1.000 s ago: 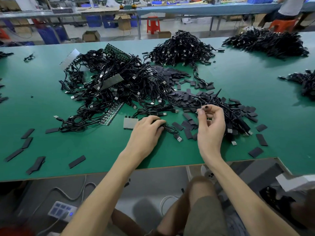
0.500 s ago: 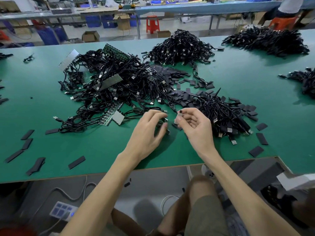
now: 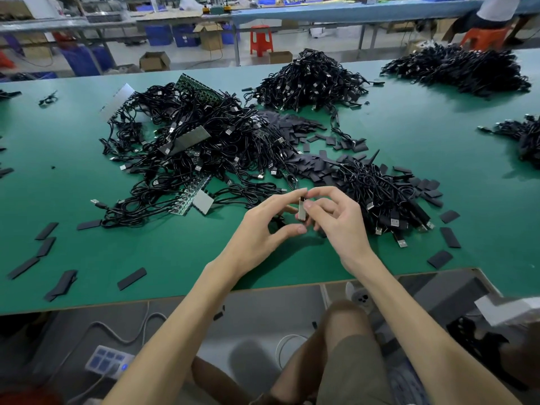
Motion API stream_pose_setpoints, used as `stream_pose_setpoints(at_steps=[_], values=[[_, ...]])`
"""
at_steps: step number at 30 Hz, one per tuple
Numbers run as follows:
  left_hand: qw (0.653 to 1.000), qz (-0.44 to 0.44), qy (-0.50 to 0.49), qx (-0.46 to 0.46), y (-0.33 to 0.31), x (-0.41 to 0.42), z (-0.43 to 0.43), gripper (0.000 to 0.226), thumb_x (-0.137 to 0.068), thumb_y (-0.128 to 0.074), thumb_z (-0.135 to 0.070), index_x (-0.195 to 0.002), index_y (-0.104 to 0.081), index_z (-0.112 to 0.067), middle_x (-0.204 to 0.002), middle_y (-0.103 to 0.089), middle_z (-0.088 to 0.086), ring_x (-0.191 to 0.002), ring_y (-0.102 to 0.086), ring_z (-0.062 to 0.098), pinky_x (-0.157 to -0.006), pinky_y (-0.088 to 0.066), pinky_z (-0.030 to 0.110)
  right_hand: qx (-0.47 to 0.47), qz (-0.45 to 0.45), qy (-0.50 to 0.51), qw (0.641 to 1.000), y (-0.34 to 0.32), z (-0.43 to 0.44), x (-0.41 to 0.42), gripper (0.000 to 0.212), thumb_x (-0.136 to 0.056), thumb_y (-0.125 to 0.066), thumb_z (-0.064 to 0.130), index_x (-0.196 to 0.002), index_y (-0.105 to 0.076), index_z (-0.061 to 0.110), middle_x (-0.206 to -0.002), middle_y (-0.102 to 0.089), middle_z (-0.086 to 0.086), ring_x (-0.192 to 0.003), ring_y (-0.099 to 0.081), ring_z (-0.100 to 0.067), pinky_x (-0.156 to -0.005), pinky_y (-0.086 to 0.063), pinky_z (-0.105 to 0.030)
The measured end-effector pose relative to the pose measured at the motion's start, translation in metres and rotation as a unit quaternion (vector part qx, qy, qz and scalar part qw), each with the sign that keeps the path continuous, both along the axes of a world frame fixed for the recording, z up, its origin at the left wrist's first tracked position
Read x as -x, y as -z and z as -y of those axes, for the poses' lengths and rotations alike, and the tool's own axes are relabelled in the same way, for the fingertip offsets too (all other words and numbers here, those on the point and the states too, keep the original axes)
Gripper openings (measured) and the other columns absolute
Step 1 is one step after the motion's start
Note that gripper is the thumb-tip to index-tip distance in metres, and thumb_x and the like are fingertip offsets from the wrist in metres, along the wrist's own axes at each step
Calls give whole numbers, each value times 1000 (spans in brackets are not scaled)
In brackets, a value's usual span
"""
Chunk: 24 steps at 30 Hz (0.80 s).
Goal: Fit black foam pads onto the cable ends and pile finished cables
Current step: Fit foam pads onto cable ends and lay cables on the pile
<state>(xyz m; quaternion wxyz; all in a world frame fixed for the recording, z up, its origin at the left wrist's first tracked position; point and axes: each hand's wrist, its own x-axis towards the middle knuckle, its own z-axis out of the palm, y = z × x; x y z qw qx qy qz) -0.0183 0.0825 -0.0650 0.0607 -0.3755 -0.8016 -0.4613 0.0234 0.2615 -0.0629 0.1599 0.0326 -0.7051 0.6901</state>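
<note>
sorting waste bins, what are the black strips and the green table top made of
Black strips: matte, flat, some slightly bent, so likely foam. Green table top: smooth with faint sheen, brownish front edge, probably a rubber or vinyl mat over board.

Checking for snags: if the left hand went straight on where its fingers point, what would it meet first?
The small grey piece that the right hand pinches, just beyond the fingertips of the left hand; they may already touch.

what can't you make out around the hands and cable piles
Head view, grey piece: fingertips of left hand and right hand cover its ends; foam pad unclear.
Head view, its cable: hidden behind the hands.
Head view, far-right cable pile: cut by the right edge.
</note>
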Motion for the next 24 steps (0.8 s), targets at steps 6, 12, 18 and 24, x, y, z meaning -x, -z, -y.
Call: stream_pose_setpoints(at_steps=[6,12,18,24], values=[[997,-65,-28,-10,-1,-4,1,42,-90,-74,-7,-131,-66,-18,-106,-62,-13,-93,-66,7,-89,-51,21,-6,20,-19,1000,2,0,1,11,-97,-67,10,-108,-64,9,-78,-76,-3,-65,-65,-11,-59,-47,-20],[995,-79,-56,-40,-2,-3,3,13,-92,-75,-19,-103,-73,-13,-99,-64,-6,-85,-64,13,-78,-51,21,-39,9,-20,999,2,3,2,9,-97,-70,19,-105,-67,17,-81,-74,-4,-80,-69,-24,-78,-54,-41],[994,21,-65,-91,-4,-2,3,7,-98,-67,-15,-100,-70,-10,-96,-73,-3,-82,-72,18,-76,-56,36,-166,50,115,978,9,0,7,23,-91,-75,15,-110,-64,21,-102,-59,2,-96,-55,-14,-86,-48,-29],[965,159,-53,-200,-8,1,9,13,-103,-53,-4,-101,-66,-3,-93,-73,11,-69,-64,28,-71,-54,40,-344,93,89,930,7,6,5,28,-95,-70,17,-122,-67,17,-116,-55,1,-117,-39,-18,-104,-38,-33]])
